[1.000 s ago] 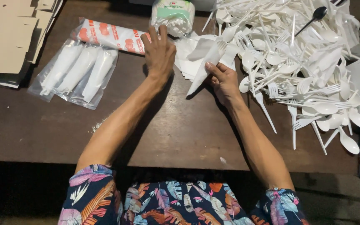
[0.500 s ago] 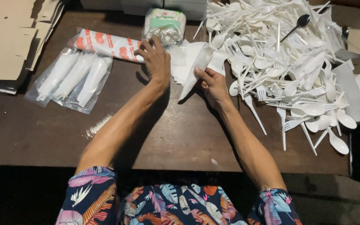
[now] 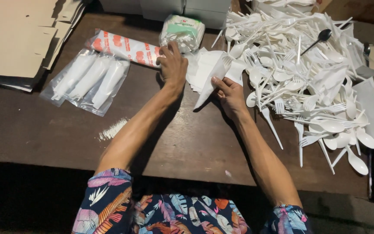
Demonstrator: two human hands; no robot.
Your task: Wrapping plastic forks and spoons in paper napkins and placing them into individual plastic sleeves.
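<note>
My left hand (image 3: 172,66) rests palm down on the dark wooden table (image 3: 57,138), its fingers on the edge of a stack of white paper napkins (image 3: 201,65). My right hand (image 3: 227,93) pinches a folded white napkin wrap (image 3: 211,82) with plastic cutlery inside, its point lying toward me. Right of that hand spreads a big heap of white plastic forks and spoons (image 3: 308,82).
Clear bags of wrapped cutlery (image 3: 87,80) lie at the left, beside a red-and-white printed packet (image 3: 124,47) and a green-and-white napkin pack (image 3: 182,30). Flat cardboard sheets (image 3: 18,39) fill the far left corner. A black spoon (image 3: 321,37) tops the heap. White boxes stand at the right edge.
The view has shifted slightly. My right hand has drawn the folded napkin wrap a little nearer to me; my left hand stays on the napkin stack.
</note>
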